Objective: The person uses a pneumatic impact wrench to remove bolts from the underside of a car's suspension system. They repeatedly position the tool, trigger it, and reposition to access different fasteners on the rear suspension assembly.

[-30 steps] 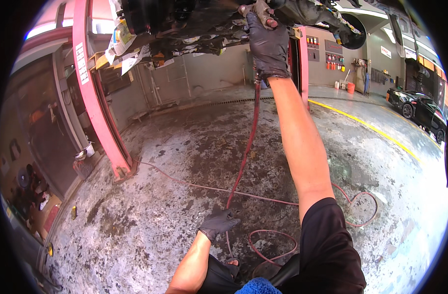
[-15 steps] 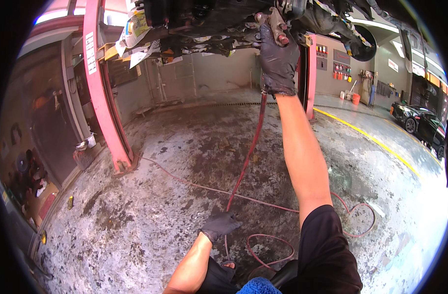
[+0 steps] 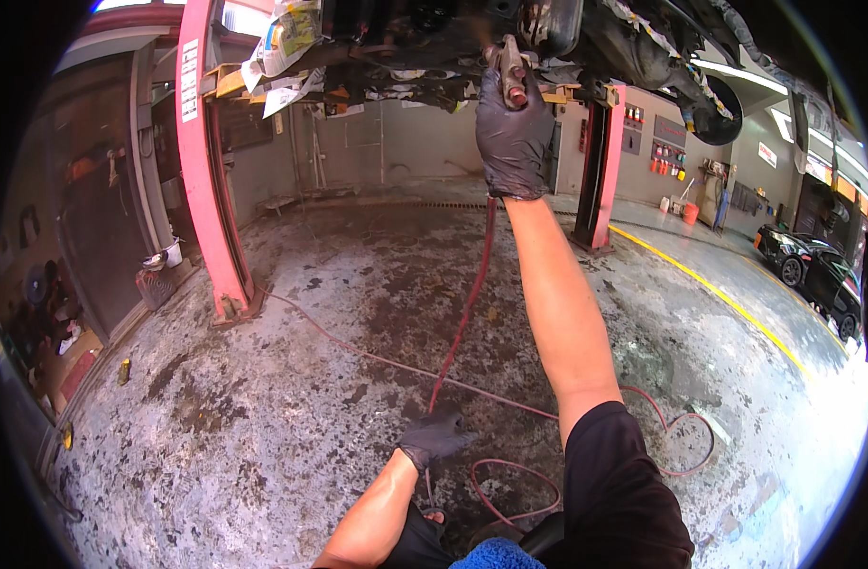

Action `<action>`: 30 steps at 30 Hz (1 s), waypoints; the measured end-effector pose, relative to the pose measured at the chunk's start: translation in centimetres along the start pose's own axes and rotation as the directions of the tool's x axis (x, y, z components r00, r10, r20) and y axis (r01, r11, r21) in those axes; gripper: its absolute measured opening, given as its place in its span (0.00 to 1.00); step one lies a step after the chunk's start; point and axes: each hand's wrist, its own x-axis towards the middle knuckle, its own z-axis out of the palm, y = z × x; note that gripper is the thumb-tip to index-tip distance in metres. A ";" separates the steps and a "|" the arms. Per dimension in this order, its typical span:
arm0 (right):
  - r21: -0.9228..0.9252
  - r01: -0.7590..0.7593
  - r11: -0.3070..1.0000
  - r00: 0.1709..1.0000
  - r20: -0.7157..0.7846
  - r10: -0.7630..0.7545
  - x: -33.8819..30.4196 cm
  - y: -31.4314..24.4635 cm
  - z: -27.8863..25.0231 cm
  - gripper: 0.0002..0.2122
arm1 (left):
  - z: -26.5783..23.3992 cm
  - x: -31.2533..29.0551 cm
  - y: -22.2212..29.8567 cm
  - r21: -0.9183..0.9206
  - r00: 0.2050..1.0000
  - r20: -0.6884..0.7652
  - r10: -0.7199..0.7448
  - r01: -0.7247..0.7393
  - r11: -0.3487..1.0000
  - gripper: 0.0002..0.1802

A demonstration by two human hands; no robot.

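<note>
My right hand [image 3: 515, 142], in a black glove, is raised overhead and wrapped round a metal spray gun [image 3: 510, 68] with a reddish knob at its back. The gun points up at the dark underside of a raised vehicle [image 3: 406, 38]. A red hose [image 3: 475, 294] hangs from beneath that hand and runs down to my left hand [image 3: 436, 438], also black-gloved. Low in front of me, the left hand is closed round the hose, which comes out again below it. The gun's handle and trigger are hidden by the glove.
Pink lift posts stand at left [image 3: 209, 180] and right [image 3: 605, 171]. Newspaper sheets [image 3: 287, 43] cover parts of the underside. Loops of hose [image 3: 515, 465] lie on the stained floor [image 3: 216, 408]. At far right is a black car [image 3: 813, 270] beyond a yellow line [image 3: 719, 289].
My right hand and the spray gun have shifted left and slightly lower in the picture. The view has moved a little. My left hand stays on the hose in nearly the same place.
</note>
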 end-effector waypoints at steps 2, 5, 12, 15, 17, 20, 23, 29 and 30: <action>-0.009 -0.024 1.000 0.999 0.028 0.024 -0.3 0.5 0.5 0.20 | 0.1 0.1 -0.2 0.010 1.000 0.003 -0.005 0.005 1.000 0.36; -0.034 0.024 0.999 0.999 0.031 -0.023 -0.1 0.8 0.6 0.20 | 0.1 0.4 -0.4 0.012 0.999 0.038 -0.013 0.013 1.000 0.37; 0.063 0.033 0.997 0.999 -0.015 -0.032 1.3 -1.0 -1.9 0.18 | 0.4 0.3 -1.1 0.014 0.999 0.040 -0.006 0.006 1.000 0.37; 0.162 0.080 0.983 0.996 -0.062 -0.071 1.5 -1.0 -2.9 0.17 | 0.4 0.0 -0.9 0.010 1.000 0.029 0.007 -0.007 1.000 0.37; 0.310 -0.027 0.950 1.000 -0.004 0.030 1.0 -0.5 -3.0 0.17 | 0.2 -0.1 -0.4 0.022 0.998 0.058 -0.007 0.006 1.000 0.37; 0.298 -0.048 0.953 0.999 0.022 0.043 -0.1 0.6 -3.2 0.14 | -0.4 -0.2 0.4 0.055 0.987 0.141 -0.076 0.068 0.996 0.39; 0.330 -0.129 0.935 0.992 0.050 0.119 -1.5 1.8 -3.6 0.12 | -0.7 -0.7 0.6 0.032 0.989 0.119 -0.090 0.087 0.996 0.38; 0.209 -0.165 0.964 0.986 0.013 0.166 -2.4 3.8 -5.0 0.12 | -0.5 -1.4 0.1 0.001 0.999 0.040 -0.012 0.012 1.000 0.38; 0.199 -0.168 0.965 0.986 0.011 0.169 -2.4 4.1 -5.3 0.12 | -0.6 -1.4 0.0 0.026 0.999 0.046 -0.019 0.018 1.000 0.38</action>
